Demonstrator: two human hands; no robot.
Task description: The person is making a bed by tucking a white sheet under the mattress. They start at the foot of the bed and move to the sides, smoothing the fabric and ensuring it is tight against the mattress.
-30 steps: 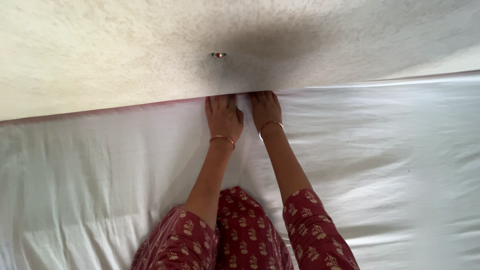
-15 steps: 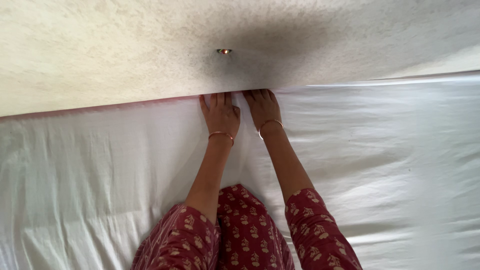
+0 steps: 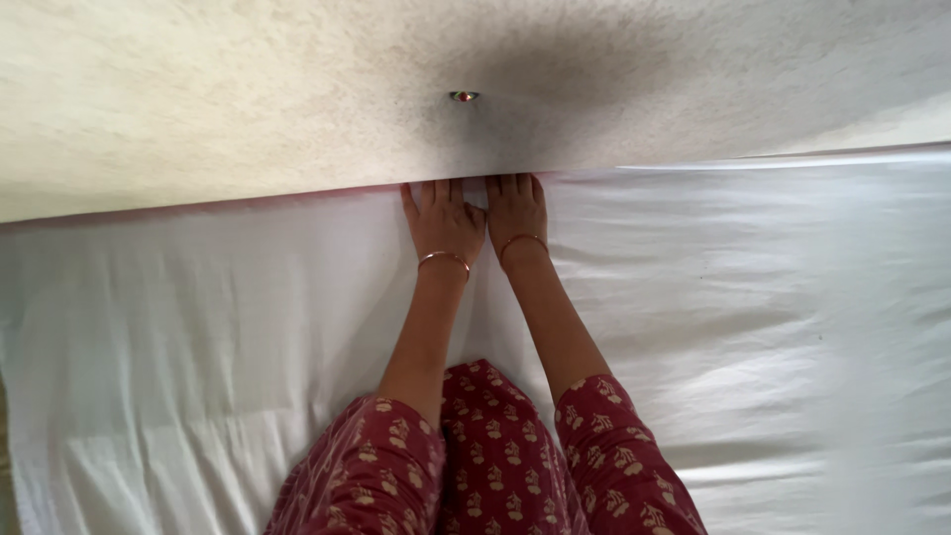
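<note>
From the head view we've got the left hand (image 3: 443, 220) and right hand (image 3: 515, 209) side by side, both flat, fingers together, pressed on the white sheet (image 3: 198, 327). Their fingertips sit at the bed's far edge, right against the speckled wall (image 3: 248, 89).

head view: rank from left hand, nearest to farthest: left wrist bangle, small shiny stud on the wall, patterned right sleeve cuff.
From the left hand, flat on the white sheet at the wall's foot:
1. Left bangle, on that hand's own wrist, just below it.
2. Stud, up on the speckled wall, slightly to the right.
3. Right sleeve cuff, low and to the right, clearly farthest.
</note>
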